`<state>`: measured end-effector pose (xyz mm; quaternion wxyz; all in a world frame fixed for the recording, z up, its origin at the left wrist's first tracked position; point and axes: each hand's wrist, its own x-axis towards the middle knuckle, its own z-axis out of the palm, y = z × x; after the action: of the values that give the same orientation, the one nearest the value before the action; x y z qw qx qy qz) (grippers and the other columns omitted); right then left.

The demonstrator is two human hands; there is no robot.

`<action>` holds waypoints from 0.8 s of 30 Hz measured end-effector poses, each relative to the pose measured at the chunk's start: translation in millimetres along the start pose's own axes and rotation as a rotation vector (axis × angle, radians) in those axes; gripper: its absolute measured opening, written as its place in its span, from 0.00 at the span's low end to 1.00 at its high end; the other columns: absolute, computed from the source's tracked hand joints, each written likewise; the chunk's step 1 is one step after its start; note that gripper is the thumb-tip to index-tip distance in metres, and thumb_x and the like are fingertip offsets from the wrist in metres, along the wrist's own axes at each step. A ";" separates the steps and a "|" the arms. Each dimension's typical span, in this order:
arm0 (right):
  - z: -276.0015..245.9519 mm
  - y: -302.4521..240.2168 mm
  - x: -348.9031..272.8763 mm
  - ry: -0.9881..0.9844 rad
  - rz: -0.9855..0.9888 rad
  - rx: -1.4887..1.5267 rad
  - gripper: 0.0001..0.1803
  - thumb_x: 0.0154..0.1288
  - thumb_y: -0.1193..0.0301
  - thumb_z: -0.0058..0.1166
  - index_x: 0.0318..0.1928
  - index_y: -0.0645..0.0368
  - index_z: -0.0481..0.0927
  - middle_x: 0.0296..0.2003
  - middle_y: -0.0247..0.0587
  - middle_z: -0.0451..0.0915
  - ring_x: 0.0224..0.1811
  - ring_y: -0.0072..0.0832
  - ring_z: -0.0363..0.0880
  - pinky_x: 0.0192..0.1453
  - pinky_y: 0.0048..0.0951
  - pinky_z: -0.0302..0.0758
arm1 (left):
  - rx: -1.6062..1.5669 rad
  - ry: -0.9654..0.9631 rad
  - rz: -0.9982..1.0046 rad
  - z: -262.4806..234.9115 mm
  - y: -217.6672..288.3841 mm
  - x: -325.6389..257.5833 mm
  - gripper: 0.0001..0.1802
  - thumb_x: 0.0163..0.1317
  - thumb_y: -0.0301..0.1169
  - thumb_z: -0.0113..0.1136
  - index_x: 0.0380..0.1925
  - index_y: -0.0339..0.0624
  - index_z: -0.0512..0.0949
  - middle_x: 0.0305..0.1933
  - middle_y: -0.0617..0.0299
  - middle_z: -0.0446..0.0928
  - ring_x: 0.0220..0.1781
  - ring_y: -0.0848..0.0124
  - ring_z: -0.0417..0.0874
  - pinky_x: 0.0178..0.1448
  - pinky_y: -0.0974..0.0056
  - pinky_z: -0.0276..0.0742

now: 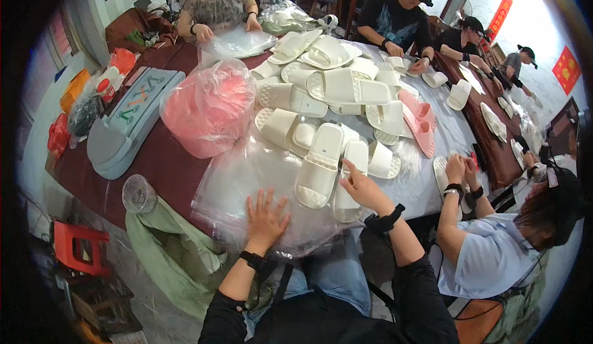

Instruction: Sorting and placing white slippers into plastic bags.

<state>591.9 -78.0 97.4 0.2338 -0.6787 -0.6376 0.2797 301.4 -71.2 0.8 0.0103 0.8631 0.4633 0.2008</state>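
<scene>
My left hand point(267, 218) lies flat, fingers spread, on a stack of clear plastic bags point(238, 186) at the near edge of the table. My right hand point(363, 188) rests on a white slipper point(350, 180), fingers on its sole. A second white slipper point(319, 166) lies right beside it to the left, touching it. Beyond them spreads a pile of white slippers point(327, 84) and two pink slippers point(419, 121).
A pink bag of slippers point(209, 106) and a grey scale point(126, 118) sit to the left on the dark red table point(157, 165). A plastic cup point(138, 194) stands at the edge. Several other people work around the table; one sits close at my right point(494, 245). A red stool point(74, 245) stands lower left.
</scene>
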 end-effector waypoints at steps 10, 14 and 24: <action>26.0 -13.4 8.8 0.044 -0.080 -0.176 0.25 0.61 0.53 0.55 0.54 0.52 0.73 0.28 0.51 0.80 0.35 0.48 0.81 0.38 0.43 0.75 | -0.007 0.001 -0.001 -4.4 1.9 2.8 0.27 0.59 0.47 0.55 0.60 0.60 0.69 0.70 0.53 0.56 0.72 0.50 0.51 0.73 0.38 0.39; 23.1 -1.1 15.4 0.024 -0.129 -0.047 0.23 0.58 0.55 0.60 0.47 0.57 0.77 0.25 0.48 0.80 0.29 0.42 0.80 0.36 0.39 0.75 | -0.015 0.004 0.008 -2.7 0.9 2.1 0.26 0.59 0.47 0.55 0.58 0.58 0.71 0.70 0.53 0.56 0.73 0.50 0.51 0.72 0.36 0.39; 26.2 -100.4 23.6 -0.056 -0.164 0.554 0.24 0.57 0.53 0.64 0.26 0.64 0.74 0.16 0.29 0.64 0.21 0.16 0.58 0.24 0.25 0.61 | -0.060 -0.029 0.017 11.3 -0.4 -9.3 0.28 0.54 0.38 0.59 0.56 0.44 0.69 0.65 0.46 0.61 0.71 0.50 0.55 0.71 0.41 0.47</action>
<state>501.1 -47.7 143.9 0.4145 -0.5271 -0.5959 0.4419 300.5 -76.5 -12.8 0.0412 0.8692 0.4494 0.2019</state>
